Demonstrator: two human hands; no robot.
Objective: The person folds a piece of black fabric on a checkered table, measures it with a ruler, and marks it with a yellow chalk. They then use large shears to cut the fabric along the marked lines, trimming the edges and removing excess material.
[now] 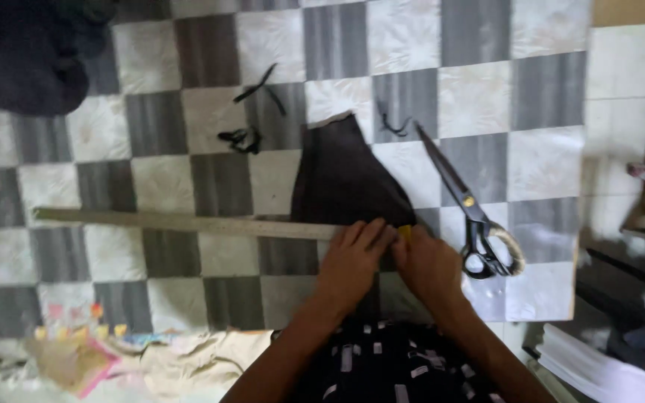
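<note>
A dark brown piece of cloth (341, 179) lies flat on a grey-and-white checkered mat (472, 97). A long wooden ruler (181, 222) runs from the left across the cloth's near edge. My left hand (352, 261) presses its fingers flat on the ruler's right end and the cloth. Beside it, touching, my right hand (427, 263) pinches a small yellow piece, perhaps chalk (406, 234), at the cloth's near right corner. Large black scissors (468, 209) lie shut just right of my right hand.
Thin dark cloth scraps (244, 138) lie behind the cloth. A dark bundle of fabric (27, 60) fills the far left corner. Beige and pink cloth (136, 354) is piled at the near left. Stacked papers and dark objects (614, 351) stand at the right.
</note>
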